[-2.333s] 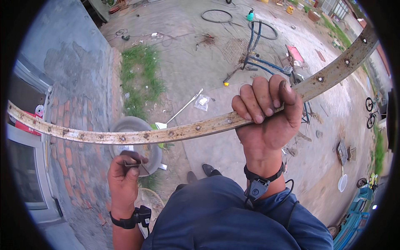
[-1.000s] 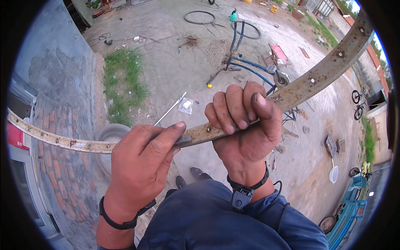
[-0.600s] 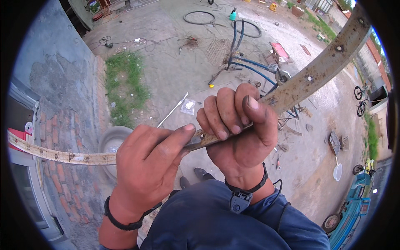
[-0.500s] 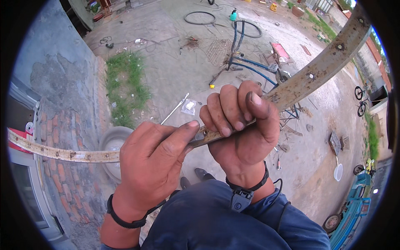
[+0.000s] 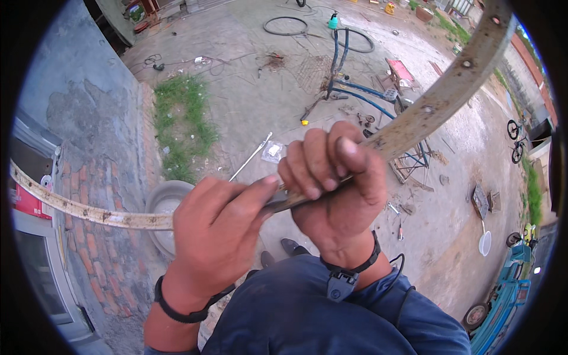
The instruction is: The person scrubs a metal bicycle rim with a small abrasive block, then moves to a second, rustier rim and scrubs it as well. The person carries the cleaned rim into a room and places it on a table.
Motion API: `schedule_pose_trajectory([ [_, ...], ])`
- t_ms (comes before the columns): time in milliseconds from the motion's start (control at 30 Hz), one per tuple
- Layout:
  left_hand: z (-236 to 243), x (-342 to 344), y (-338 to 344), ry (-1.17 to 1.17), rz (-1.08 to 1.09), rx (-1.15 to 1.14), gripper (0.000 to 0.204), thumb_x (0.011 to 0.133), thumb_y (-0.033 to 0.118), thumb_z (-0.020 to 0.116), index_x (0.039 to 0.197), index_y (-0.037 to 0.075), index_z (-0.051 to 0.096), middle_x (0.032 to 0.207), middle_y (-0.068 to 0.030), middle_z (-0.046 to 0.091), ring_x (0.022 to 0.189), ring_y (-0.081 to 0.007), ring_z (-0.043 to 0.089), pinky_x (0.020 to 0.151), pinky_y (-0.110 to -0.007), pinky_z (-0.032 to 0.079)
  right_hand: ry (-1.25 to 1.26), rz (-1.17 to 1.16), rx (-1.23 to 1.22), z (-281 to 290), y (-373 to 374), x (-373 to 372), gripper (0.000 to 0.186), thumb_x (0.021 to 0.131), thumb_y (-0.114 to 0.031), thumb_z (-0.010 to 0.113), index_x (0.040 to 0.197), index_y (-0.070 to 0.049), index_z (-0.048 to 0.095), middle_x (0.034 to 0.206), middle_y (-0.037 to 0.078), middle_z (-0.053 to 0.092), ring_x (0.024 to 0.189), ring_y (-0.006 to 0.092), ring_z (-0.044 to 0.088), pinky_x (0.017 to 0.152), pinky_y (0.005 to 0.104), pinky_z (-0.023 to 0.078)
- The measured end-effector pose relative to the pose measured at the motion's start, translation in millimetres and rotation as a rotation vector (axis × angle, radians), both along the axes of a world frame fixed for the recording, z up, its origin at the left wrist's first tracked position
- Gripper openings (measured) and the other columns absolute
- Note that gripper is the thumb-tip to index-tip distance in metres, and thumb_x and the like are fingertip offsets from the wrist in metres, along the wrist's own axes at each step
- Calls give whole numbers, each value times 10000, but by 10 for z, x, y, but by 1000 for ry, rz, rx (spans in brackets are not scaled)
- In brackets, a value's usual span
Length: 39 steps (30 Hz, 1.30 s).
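Right hand [image 5: 334, 183] and left hand [image 5: 216, 228] clamp the rusty wheel rim [image 5: 426, 112] side by side; rough metal may cut skin if either grip slips.

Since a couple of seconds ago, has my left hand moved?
Yes. The left hand has come up from below the rusty wheel rim onto it, beside the right hand that grips the rim.
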State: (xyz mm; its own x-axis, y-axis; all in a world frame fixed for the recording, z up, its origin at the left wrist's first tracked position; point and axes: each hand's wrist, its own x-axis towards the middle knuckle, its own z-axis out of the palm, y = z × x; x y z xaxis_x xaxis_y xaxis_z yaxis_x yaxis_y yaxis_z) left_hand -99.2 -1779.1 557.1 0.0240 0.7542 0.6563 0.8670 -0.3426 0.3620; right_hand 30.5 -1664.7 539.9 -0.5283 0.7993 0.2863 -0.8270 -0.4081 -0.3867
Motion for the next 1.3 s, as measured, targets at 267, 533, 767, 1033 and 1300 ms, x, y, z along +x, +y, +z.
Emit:
schedule_pose_trajectory([
  [267, -28, -49, -47, 7, 2, -21, 477, 737, -25, 769, 1206, 30, 702, 843, -115, 633, 700, -303, 575, 602, -395, 457, 31, -16, 122, -11, 98, 34, 321, 918, -183, 605, 700, -139, 374, 595, 14, 395, 600, 154, 402, 625, 321, 362],
  [533, -22, -58, 20, -2, 13, -9, 444, 769, -12, 765, 1206, 43, 707, 852, -113, 643, 714, -300, 593, 607, -399, 470, 32, -2, 107, 20, 86, -4, 312, 916, -182, 593, 691, -140, 381, 583, 13, 397, 617, 175, 449, 652, 342, 387],
  [767, 10, -37, 10, -24, 7, -3, 399, 780, 5, 763, 1174, 31, 711, 867, -123, 664, 724, -304, 606, 615, -397, 481, 41, 73, 100, -33, 68, -51, 316, 927, -187, 584, 694, -136, 378, 582, 17, 396, 621, 182, 454, 657, 345, 401],
  [1033, 83, -115, -40, -48, -29, -96, 404, 785, 15, 755, 1184, 22, 691, 825, -137, 631, 698, -320, 582, 606, -415, 458, 62, 87, 119, -29, 58, -57, 307, 936, -188, 578, 708, -136, 379, 591, 16, 395, 621, 179, 453, 656, 345, 400],
  [1300, 10, -93, -29, -53, -24, -89, 392, 796, 15, 754, 1183, 20, 686, 806, -126, 611, 694, -326, 566, 611, -420, 445, 34, 73, 109, -55, 29, -20, 322, 932, -183, 580, 696, -143, 364, 592, 11, 392, 620, 178, 444, 656, 342, 394],
])
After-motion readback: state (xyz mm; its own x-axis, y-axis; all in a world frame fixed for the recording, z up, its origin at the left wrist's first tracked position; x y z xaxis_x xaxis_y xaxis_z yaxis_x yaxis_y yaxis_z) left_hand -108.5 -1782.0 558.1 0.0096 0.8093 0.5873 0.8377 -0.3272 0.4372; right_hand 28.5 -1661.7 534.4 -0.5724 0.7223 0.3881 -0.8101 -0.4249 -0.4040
